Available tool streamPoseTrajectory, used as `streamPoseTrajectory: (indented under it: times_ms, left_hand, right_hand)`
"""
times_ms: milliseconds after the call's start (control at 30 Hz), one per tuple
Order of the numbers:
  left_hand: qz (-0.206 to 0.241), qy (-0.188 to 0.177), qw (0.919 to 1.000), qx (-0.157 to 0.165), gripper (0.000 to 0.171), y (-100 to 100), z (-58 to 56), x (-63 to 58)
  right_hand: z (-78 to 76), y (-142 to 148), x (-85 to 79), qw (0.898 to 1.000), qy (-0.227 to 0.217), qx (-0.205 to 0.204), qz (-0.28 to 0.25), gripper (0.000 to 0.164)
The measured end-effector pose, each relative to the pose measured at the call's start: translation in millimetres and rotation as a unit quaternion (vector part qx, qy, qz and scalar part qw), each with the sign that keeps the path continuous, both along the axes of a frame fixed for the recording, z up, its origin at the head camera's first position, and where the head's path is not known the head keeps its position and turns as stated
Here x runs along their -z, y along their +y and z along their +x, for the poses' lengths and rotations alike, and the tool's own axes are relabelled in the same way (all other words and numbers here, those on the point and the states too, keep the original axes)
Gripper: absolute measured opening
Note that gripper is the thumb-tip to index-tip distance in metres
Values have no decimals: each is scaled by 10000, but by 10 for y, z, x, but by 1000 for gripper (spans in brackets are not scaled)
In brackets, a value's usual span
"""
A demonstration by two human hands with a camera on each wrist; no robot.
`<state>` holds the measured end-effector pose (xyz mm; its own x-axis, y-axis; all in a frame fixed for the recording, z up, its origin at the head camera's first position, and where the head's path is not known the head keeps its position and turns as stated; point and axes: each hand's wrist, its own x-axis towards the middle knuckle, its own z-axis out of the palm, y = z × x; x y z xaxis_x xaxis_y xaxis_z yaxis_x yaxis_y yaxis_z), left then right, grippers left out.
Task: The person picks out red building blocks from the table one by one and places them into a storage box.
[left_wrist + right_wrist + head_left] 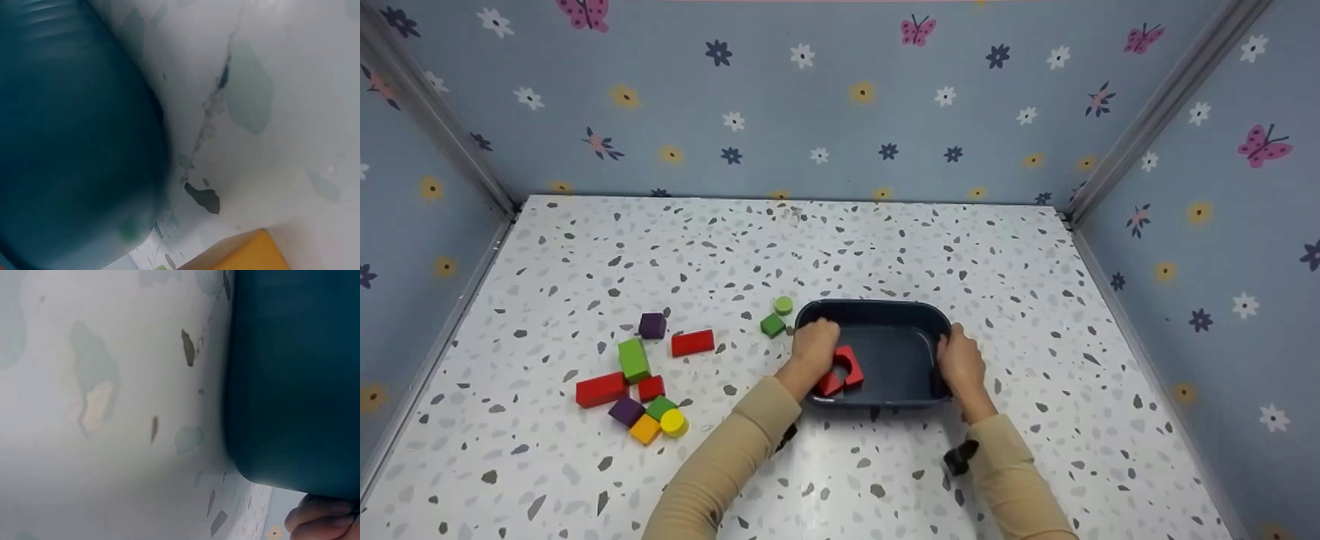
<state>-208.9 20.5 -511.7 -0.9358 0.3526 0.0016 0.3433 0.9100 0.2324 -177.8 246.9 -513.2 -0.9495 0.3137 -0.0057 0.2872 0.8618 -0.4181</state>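
Observation:
A dark blue rectangular tub point(877, 406) stands near the middle of the table, its teal-looking side point(73, 146) filling much of the left wrist view. My left hand point(814, 346) grips its left end over the rim. At the opposite end my right hand point(962, 364) holds the rim; in the right wrist view its fingers point(318, 517) curl under the edge of the tub point(298, 382). Inside the tub, by the left hand, lie red blocks point(851, 367) with curved cutouts, partly hidden by that hand.
Just left of the tub sit a green cube point(772, 325) and a light green cylinder point(784, 305). Farther left several blocks lie scattered, among them a red block point(693, 343), a purple cube point(652, 325) and a yellow cylinder point(674, 423). Patterned walls point(840, 97) enclose the table.

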Motion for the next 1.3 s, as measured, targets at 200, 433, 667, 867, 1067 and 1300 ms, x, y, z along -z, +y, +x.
streamPoseTrajectory:
  times_ms: [200,433,667,867,1067,1300]
  left_hand:
    - [-89,-150,9998,19,11,11,2,-2]
    - [-56,-47,10000,12,14,20,8,6]
    - [-151,232,9995,-124,14,39,32,15]
    - [-127,336,9988,-333,21,57,64,-16]
    - [-134,242,9993,-265,23,55,86,-117]
    - [-91,406,9989,-218,20,35,105,-212]
  right_hand:
    - [5,-4,-3,10000,-2,-1,15,23]
    - [15,-13,1,9998,182,-92,73,22]
    - [10,-10,-3,9999,99,-29,60,25]
    - [13,-8,-1,10000,36,-26,18,24]
    - [17,-7,-16,10000,32,-14,-1,22]
    - [21,-12,-12,9999,124,-37,-4,22]
